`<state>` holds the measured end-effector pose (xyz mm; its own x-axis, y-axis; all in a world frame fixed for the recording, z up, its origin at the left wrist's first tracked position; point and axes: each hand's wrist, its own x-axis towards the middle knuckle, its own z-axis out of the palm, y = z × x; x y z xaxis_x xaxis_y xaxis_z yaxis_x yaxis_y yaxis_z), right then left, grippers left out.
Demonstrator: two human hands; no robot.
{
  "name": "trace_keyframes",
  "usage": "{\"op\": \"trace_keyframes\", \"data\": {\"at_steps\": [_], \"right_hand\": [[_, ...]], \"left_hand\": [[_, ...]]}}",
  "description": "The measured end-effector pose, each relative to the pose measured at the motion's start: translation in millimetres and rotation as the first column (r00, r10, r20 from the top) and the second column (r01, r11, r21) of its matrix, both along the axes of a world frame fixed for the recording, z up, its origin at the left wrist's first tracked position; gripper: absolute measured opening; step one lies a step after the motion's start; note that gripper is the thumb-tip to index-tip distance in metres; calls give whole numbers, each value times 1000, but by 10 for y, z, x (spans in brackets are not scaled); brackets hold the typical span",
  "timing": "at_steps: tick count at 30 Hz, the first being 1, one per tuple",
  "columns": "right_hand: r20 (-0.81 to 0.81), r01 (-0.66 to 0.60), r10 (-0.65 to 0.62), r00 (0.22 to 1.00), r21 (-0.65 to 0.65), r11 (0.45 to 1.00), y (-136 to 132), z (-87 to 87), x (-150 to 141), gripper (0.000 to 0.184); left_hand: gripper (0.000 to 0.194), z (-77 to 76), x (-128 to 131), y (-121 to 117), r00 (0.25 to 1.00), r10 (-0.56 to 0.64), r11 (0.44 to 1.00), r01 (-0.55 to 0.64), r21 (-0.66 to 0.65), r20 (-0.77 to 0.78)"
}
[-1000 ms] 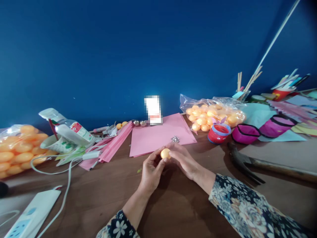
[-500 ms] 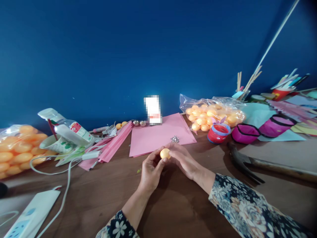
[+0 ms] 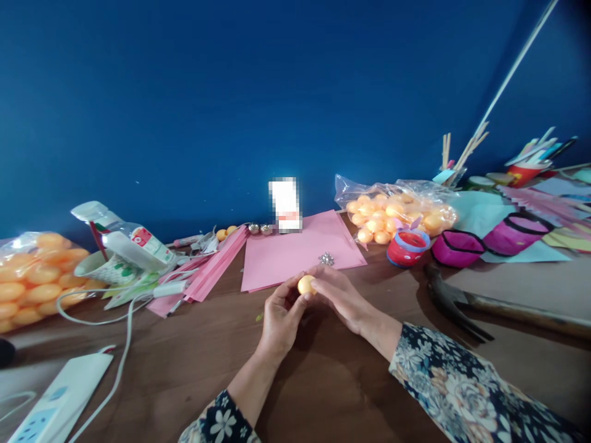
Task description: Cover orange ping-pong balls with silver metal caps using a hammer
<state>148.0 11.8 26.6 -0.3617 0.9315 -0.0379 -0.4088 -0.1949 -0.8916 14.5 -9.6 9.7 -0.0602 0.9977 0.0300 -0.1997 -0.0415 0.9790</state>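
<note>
An orange ping-pong ball [image 3: 305, 284] is held between my two hands above the brown table. My left hand [image 3: 282, 317] grips it from the left, thumb below and fingers curled behind. From the right, my right hand [image 3: 344, 301] closes on the same ball, its thumb against the front; its other fingers are partly hidden. Just beyond the hands lie sheets of pink paper [image 3: 286, 258], with a small cluster of silvery beads [image 3: 326, 259] on them.
Clear bags of orange balls stand at left [image 3: 41, 283] and back right [image 3: 388, 212]. A hammer [image 3: 462, 301] lies on the right, near a red jar [image 3: 407, 251] and purple pouches [image 3: 457, 249]. A power strip [image 3: 60, 400] and white cable [image 3: 127, 344] occupy the left.
The ball has shifted very slightly left and up between the fingers, and my right thumb has moved a little across it. Everything else looks the same.
</note>
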Motion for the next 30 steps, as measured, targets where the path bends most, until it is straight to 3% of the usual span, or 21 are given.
{"op": "trace_keyframes", "data": {"at_steps": [4,10,18,23,30], "right_hand": [[24,34,-34,999,24,999,6,-18,-6,23],[32,30,-30,999,22,999,27,-110,-3,32],[9,10,-10,1000,-9,1000,13,-78,-5,31],[-2,2,-2,1000,25,1000,11,-43,-1,30],[-36,-4,4,999,-3,1000,13,-59,7,30]], "left_hand": [[40,-6,16,5,999,18,998,-16,62,-41],[57,-41,7,20,999,-11,998,9,56,36],[31,-52,3,17,1000,26,995,-26,99,2],[47,-38,8,4,999,26,992,-28,119,19],[35,-74,-11,11,994,62,988,-48,147,-94]]}}
